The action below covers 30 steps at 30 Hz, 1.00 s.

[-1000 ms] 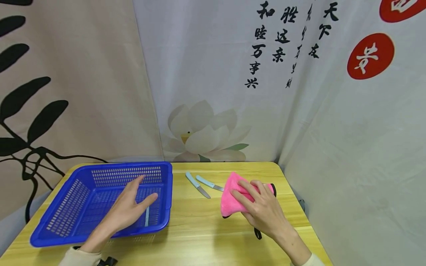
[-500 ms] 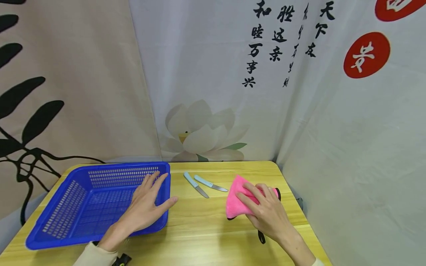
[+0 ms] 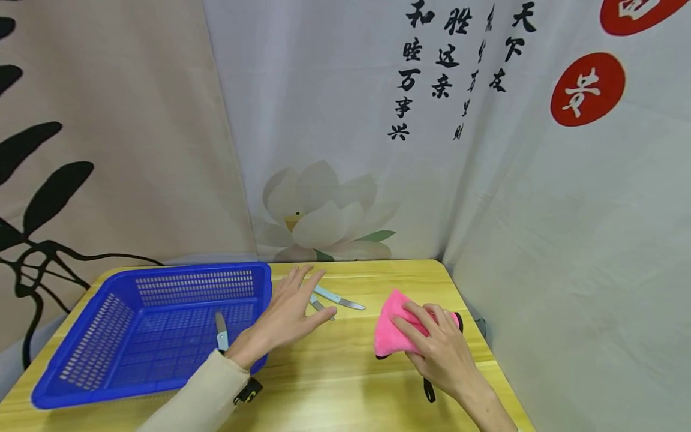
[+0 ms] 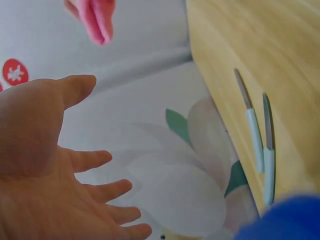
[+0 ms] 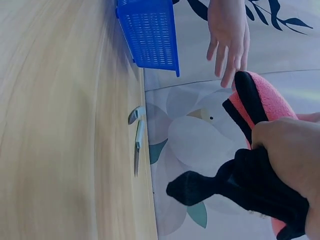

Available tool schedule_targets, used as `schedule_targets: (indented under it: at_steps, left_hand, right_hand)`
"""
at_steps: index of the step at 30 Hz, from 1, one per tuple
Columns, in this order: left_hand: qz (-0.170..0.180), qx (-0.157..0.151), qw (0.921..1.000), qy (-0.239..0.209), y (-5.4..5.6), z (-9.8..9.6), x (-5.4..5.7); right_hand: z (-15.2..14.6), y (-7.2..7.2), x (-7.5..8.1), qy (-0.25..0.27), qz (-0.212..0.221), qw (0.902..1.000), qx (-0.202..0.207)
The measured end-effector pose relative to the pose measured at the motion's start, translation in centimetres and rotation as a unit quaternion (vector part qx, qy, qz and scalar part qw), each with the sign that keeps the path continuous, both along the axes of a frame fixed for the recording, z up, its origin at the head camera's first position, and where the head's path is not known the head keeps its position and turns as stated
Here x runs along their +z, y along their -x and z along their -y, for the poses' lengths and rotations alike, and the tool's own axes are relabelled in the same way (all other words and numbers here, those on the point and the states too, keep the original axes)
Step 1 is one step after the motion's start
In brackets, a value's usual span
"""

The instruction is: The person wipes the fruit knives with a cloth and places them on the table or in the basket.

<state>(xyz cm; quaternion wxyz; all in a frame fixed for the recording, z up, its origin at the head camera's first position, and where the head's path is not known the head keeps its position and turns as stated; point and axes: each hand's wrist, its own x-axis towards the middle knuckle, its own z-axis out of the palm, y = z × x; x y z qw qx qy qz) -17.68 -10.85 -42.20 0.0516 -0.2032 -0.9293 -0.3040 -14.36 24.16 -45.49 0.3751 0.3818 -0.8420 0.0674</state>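
Observation:
My left hand (image 3: 285, 313) hovers over the table just right of the blue basket (image 3: 189, 268), holding nothing, with its fingers spread in the left wrist view. Beneath and beyond it lie two small knives with pale blue handles; one knife (image 3: 345, 302) shows almost whole, while the other knife (image 3: 317, 303) is partly hidden by the hand. A third knife (image 3: 222, 333) is inside the basket, near my left wrist. On the right side, my right hand (image 3: 447, 354) grips a folded pink cloth (image 3: 390, 330) with black edging above the table. A black loop (image 5: 190, 187) hangs from the cloth.
The wooden table (image 3: 335, 384) backs onto a printed curtain (image 3: 335, 120), with another curtain side close on the right. The basket takes up the left part of the table, its low slatted walls standing near the back edge.
My left hand has moved right, from over the basket to beside the knives, uncovering the knife in the basket. The right hand keeps its grip on the cloth and has shifted slightly right.

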Motion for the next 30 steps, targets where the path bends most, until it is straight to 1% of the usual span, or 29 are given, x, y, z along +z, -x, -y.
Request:
schedule_targets:
  at_steps: [4,9,13,16,18,23,25,28,30]
  left_hand:
    - [0.03,-0.018,0.9992,0.021,1.9,-1.6,-0.1]
    - [0.064,-0.029,0.9954,0.065,4.5,-2.7,-0.2]
    - [0.081,-0.042,0.9902,0.105,6.6,-3.2,-0.6]
    - [0.087,-0.055,0.9858,0.133,8.1,-3.5,-1.0]
    - [0.095,-0.056,0.9828,0.149,9.0,-3.6,-1.4]
    - [0.111,-0.049,0.9784,0.167,10.4,-3.8,-2.4]
    - [0.112,-0.051,0.9764,0.177,11.0,-3.8,-2.9]
    - [0.116,-0.058,0.9705,0.203,11.7,-4.0,-3.6]
    - [0.123,-0.06,0.9659,0.22,11.9,-4.3,-4.1]
  right_hand:
    - [-0.5,-0.2,-0.2,0.002,-0.002,1.0,-0.007]
    - [-0.8,-0.4,-0.5,0.002,-0.002,0.9999,-0.01]
    - [-0.9,-0.6,-0.7,0.003,0.001,0.9999,-0.016]
    - [-1.0,-0.6,-0.9,0.003,0.001,0.9998,-0.02]
    - [-1.0,-0.5,-0.9,0.004,0.002,0.9998,-0.02]
    - [-1.2,-0.4,-1.1,0.004,0.006,0.9997,-0.022]
    - [-1.3,-0.4,-1.3,0.003,0.007,0.9997,-0.021]
    - [-1.5,-0.4,-1.5,0.001,0.013,0.9997,-0.023]
    - [-1.7,-0.4,-1.7,0.001,0.017,0.9996,-0.023]
